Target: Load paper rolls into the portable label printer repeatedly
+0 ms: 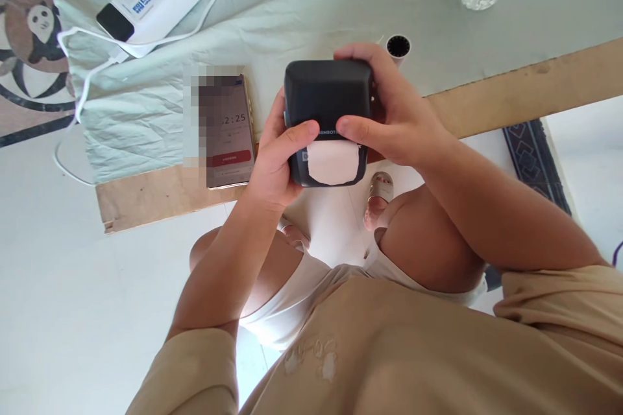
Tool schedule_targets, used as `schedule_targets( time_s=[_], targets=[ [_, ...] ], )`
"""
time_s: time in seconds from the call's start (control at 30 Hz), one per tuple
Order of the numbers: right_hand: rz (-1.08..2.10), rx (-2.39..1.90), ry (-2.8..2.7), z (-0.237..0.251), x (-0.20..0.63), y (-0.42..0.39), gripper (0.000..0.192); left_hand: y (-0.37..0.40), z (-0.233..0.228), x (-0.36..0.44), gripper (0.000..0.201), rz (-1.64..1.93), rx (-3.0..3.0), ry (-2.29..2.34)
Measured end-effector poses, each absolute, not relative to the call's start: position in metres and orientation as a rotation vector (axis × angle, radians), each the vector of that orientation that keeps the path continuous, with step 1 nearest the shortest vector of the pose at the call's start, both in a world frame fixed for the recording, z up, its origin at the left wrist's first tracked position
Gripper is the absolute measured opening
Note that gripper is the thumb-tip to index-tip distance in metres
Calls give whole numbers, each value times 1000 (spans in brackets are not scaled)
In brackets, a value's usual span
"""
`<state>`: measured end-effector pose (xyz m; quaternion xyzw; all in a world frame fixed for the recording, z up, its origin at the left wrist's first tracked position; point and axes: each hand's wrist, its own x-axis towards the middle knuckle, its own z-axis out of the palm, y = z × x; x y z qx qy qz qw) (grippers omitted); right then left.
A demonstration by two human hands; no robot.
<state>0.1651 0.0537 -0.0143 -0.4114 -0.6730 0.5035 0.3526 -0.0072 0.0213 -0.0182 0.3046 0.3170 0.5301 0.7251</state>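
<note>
Bench (160, 200) running beyond shirt (389, 343); black device (328, 91) being held over bench's near edge. Left hand (273, 161) and right hand (400, 110) gripping opposite sides, grip snug, thumbs (356, 130) lying on top. Likely best: supporting sides evenly, keeping thumbs off white paper (333, 162). Long axis running away from shirt, paper end pointing back.
</note>
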Motion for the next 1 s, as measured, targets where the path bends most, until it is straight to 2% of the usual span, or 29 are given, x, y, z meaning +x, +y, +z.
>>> schedule_targets(
  time_s=[0.07, 0.2, 0.3, 0.53, 0.63, 0.73, 0.83, 0.9, 1.0],
  targets=[
    [1197, -1085, -1740, -18, 166, 54, 58, 24, -19, -6, 18, 1152, 633, 688],
    [1065, -1063, -1756, -18, 172, 52, 48, 28, -23, -5, 34, 1116, 582, 781],
    [1062, -1011, -1817, -12, 176, 52, 42, 27, -27, -6, 28, 1101, 564, 873],
    [1011, -958, -1918, -2, 174, 53, 53, 26, -31, -5, 24, 1206, 586, 780],
    [857, -1029, -1909, 1, 174, 49, 54, 27, -31, -4, 27, 1203, 603, 766],
    [535, -1184, -1814, 8, 173, 44, 35, 28, -29, -4, 32, 1164, 610, 744],
    [372, -1263, -1651, 16, 170, 41, 11, 27, -22, -3, 25, 1135, 650, 722],
    [309, -1258, -1587, 19, 168, 42, 8, 26, -19, -3, 18, 1119, 678, 725],
    [223, -1267, -1736, 17, 170, 45, 7, 25, -17, -2, 21, 1118, 704, 729]
  ],
)
